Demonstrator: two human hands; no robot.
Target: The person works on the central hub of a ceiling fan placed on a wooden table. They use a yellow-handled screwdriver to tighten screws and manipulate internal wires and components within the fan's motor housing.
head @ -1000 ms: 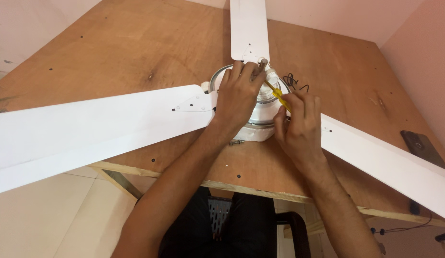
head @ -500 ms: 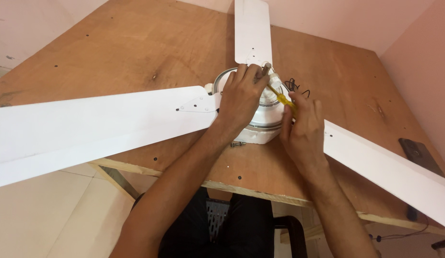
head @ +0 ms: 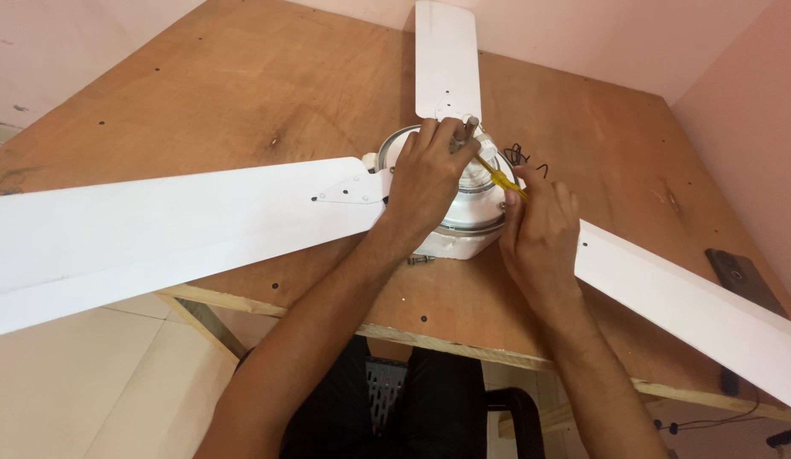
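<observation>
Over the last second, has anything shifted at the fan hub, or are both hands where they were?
Almost nothing changed. The left hand still rests on the white fan motor, and the right hand still holds the yellow screwdriver at the hub. The three fan blades and the wooden table stayed put.

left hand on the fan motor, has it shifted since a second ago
No. The left hand stays on the white fan motor, fingers by the shaft beside the rear blade's root; only the camera drifted.
</observation>
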